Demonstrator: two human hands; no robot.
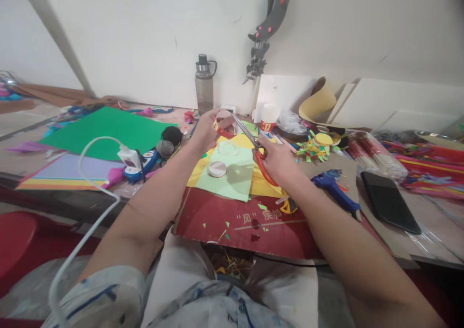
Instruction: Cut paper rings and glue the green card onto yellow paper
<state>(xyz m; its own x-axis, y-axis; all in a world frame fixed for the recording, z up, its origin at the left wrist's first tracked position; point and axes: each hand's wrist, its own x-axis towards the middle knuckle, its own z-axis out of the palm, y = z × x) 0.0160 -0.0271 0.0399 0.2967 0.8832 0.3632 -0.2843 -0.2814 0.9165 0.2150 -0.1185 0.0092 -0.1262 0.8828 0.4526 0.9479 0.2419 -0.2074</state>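
Note:
My left hand (207, 129) pinches a short ring cut from a paper cup (225, 134), white inside with a red printed band. Closed around the red handles of a pair of scissors (261, 163) is my right hand (279, 158). The metal blades point up and left, reaching the right side of the ring; whether they bite into it I cannot tell. Below both hands lies light green paper (234, 185) on yellow paper (261, 187). On the green sheet rest a round white cup base (217, 169) and a thin pale ring (228, 148).
A red board (213, 212) with green scraps lies under the papers. To the right are a blue glue gun (335, 190) and a black phone (389, 201). Behind stand a grey bottle (205, 89) and a paper cup (270, 118). A white cable (85, 226) crosses at left.

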